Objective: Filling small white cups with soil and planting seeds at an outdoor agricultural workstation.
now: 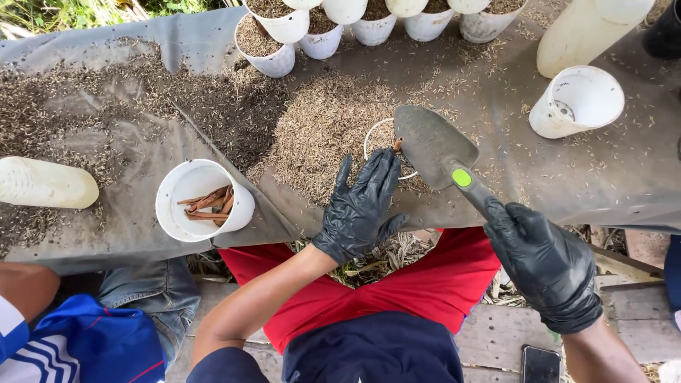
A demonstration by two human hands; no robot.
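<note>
My right hand (543, 262), in a black glove, grips the handle of a grey hand trowel (434, 145) with a green spot; the blade lies over a heap of husks (323, 131). My left hand (362, 202), also gloved in black, rests on a white cup (383, 145) sunk in the heap, its fingertips at a brown stick in the cup. The cup is mostly hidden by the hand and the blade.
A white cup with brown sticks (202, 201) stands at the left on a grey sheet (617, 177). Several filled white cups (273, 42) line the far edge. An empty cup (576, 101) and pale bottles (44, 183) lie about. Another person's sleeve (21, 312) is lower left. A phone (540, 364) lies below.
</note>
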